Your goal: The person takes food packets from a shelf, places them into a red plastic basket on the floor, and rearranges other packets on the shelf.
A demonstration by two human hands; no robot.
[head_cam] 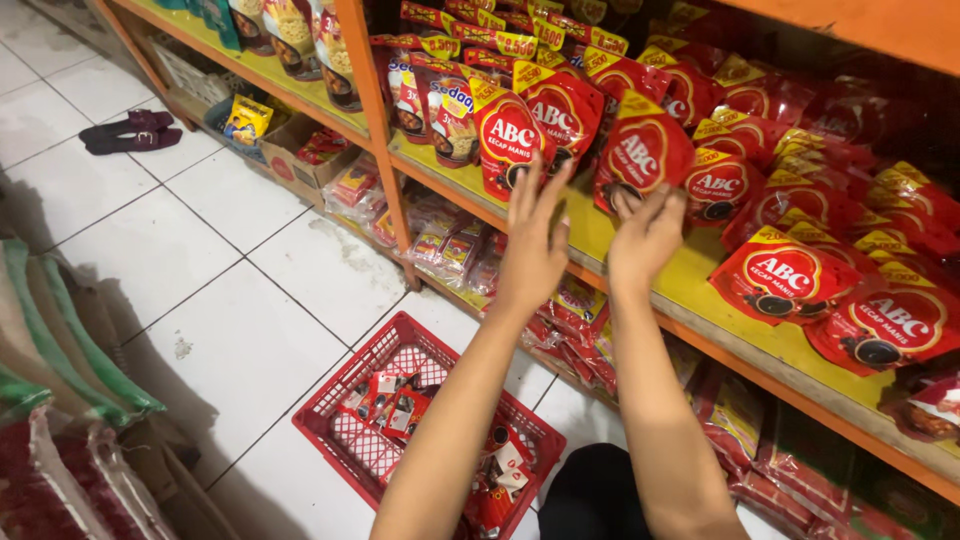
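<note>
My left hand (pixel 533 235) is raised with fingers spread, its fingertips at the bottom of a red stand-up sauce pouch (pixel 508 140) on the yellow shelf (pixel 700 290). My right hand (pixel 645 232) is beside it, fingers curled against the lower edge of another red pouch (pixel 640 150). Neither hand clearly grips a pouch. More red pouches (pixel 780 275) stand and lie along the shelf to the right.
A red plastic basket (pixel 345 440) with a few small packets sits on the white tile floor below my arms. Orange shelf posts (pixel 375 110), a lower shelf of packets (pixel 450 250), sacks (pixel 60 340) at the left and dark sandals (pixel 130 130) are around.
</note>
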